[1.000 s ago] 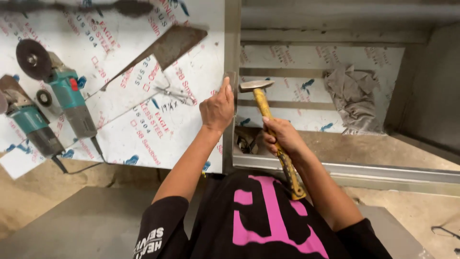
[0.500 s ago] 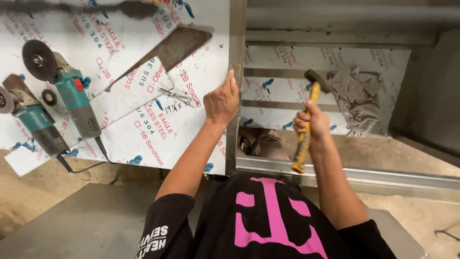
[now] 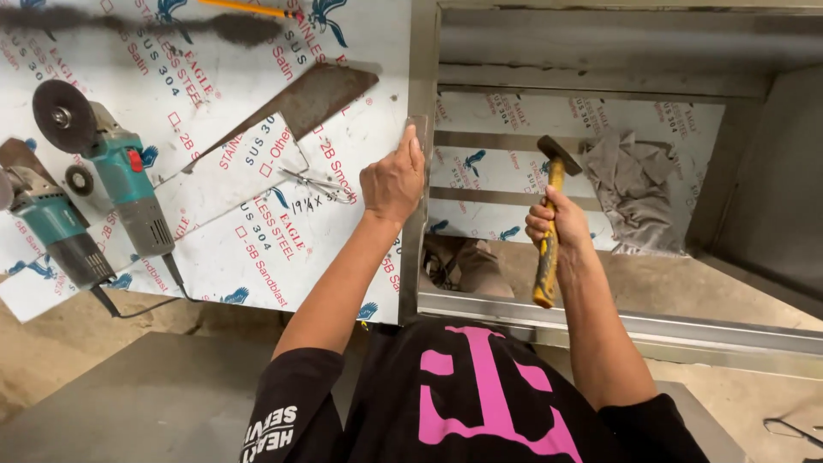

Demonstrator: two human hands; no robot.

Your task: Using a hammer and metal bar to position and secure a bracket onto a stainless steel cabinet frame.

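My left hand (image 3: 393, 182) presses against the upright steel edge strip (image 3: 415, 223) of a film-covered sheet metal panel (image 3: 257, 129), with a small metal piece held under the fingers at the edge. My right hand (image 3: 555, 225) grips a hammer (image 3: 549, 219) with a yellow and black handle. Its steel head is raised, a short way to the right of the strip, over the open cabinet frame.
Two teal angle grinders (image 3: 116, 176) (image 3: 51, 227) lie on the left of the panel, with loose discs and a dark triangular metal offcut (image 3: 300, 103). A grey rag (image 3: 630, 189) lies inside the frame. A steel rail (image 3: 651, 330) runs along the front.
The hammer has swung away from the strip to the right and upward, with my right hand following. My left hand has stayed on the edge.
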